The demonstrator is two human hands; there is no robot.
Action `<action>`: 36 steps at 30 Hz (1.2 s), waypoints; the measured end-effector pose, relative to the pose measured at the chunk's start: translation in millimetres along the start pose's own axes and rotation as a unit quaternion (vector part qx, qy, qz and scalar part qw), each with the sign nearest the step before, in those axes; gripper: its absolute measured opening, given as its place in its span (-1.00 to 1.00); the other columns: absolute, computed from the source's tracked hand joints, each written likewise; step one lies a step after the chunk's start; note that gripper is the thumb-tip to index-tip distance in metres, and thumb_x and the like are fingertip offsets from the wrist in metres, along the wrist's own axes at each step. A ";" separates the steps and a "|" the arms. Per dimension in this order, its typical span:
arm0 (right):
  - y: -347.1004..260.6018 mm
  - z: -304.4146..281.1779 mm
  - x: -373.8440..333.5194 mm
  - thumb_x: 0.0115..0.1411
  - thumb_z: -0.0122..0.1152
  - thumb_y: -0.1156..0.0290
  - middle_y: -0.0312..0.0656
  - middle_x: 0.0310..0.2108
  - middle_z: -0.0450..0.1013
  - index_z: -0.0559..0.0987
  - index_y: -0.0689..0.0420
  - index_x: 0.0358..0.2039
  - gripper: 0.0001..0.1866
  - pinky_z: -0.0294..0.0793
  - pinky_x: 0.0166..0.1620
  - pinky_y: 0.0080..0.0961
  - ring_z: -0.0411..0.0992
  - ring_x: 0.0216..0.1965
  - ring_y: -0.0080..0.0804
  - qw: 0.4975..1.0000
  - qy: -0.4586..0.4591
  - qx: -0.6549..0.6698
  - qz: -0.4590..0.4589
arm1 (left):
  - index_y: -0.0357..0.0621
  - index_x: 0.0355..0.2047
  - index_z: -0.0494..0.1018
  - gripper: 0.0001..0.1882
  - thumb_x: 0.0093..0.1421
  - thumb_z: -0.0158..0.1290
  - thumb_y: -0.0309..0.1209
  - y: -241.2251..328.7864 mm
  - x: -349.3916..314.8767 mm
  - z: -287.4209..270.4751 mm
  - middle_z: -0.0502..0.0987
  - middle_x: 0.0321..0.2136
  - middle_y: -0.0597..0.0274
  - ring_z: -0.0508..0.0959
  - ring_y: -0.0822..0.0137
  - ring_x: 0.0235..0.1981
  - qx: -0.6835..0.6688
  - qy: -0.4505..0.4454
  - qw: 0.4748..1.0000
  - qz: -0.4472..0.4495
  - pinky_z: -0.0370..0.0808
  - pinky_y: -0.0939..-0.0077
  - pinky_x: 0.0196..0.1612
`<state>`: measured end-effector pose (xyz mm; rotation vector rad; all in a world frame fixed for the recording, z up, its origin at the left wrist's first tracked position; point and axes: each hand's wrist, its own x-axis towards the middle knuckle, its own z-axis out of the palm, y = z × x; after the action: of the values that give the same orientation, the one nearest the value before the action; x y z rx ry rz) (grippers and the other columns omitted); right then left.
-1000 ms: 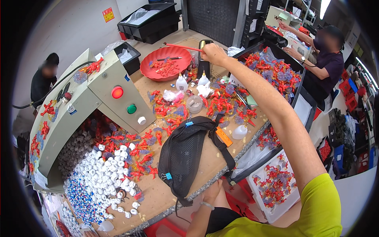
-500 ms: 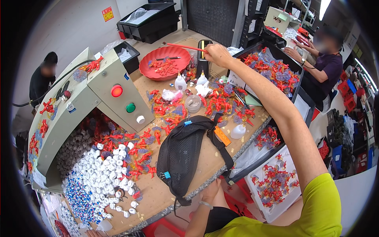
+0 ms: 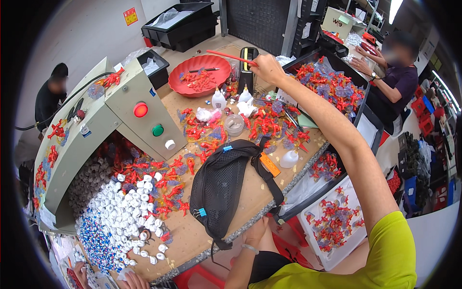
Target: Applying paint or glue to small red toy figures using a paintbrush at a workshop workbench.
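Observation:
My right hand [image 3: 268, 70] reaches over the far part of the bench and is closed on a thin red rod [image 3: 231, 57]. The rod points left, its free end above the rim of a scalloped red bowl [image 3: 174, 85] holding small red pieces and a black pen [image 3: 203, 70]. Just under the hand stands a black-and-yellow upright object [image 3: 247, 67]. My left hand [image 3: 255, 235] is low at the bench's front edge, near the strap of a black mesh bag [image 3: 219, 188]; its fingers are hidden. White squeeze bottles [image 3: 219, 99] stand in front of the bowl.
A grey arched machine [image 3: 137, 91] with a lit red button is at left, by heaps of white pieces [image 3: 130, 207] and red-and-clear figures [image 3: 175, 192]. A black crate [image 3: 358, 108] of figures stands at right. Another person's hand [image 3: 134, 281] shows lower left; a co-worker [image 3: 397, 77] sits far right.
My right hand and the red rod have shifted very slightly to the right. Another person's hands have come further into view at the lower left. My left hand stays put.

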<state>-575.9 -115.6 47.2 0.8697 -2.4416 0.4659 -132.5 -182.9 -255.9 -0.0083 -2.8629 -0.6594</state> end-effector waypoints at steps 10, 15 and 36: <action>-9.7 15.2 7.7 -0.07 0.15 0.48 0.04 -0.45 0.49 0.57 0.24 -0.58 -0.90 0.51 -0.32 -0.18 0.49 -0.39 0.05 0.991 -0.013 -0.106 -0.085 | -0.26 -0.29 0.50 -0.70 0.09 -0.02 -0.28 1.3 1.0 -1.8 0.51 -0.31 -0.13 0.52 -0.08 -0.26 0.001 0.011 1.000 0.008 0.44 0.14 -0.11; -6.7 11.1 6.5 -0.07 0.14 0.48 0.01 -0.45 0.48 0.57 0.23 -0.57 -0.91 0.49 -0.35 -0.17 0.49 -0.41 0.00 0.993 0.005 -0.079 -0.086 | -0.26 -0.29 0.50 -0.70 0.09 -0.02 -0.28 -0.7 -0.3 1.5 0.51 -0.30 -0.13 0.52 -0.08 -0.24 0.006 0.016 1.000 0.010 0.43 0.15 -0.10; -11.1 -4.9 -15.8 -0.16 0.40 0.36 0.05 -0.44 0.50 0.55 0.25 -0.49 -0.72 0.48 -0.31 -0.19 0.49 -0.33 0.02 0.998 0.046 0.012 0.038 | -0.25 -0.34 0.51 -0.71 0.09 -0.03 -0.27 1.7 1.3 -0.8 0.52 -0.36 -0.14 0.53 -0.08 -0.30 -0.005 0.026 1.000 0.011 0.45 0.13 -0.16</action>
<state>-556.3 -113.7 43.9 0.7504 -2.3948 0.5509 -133.5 -181.8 -254.2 -0.0239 -2.8054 -0.6602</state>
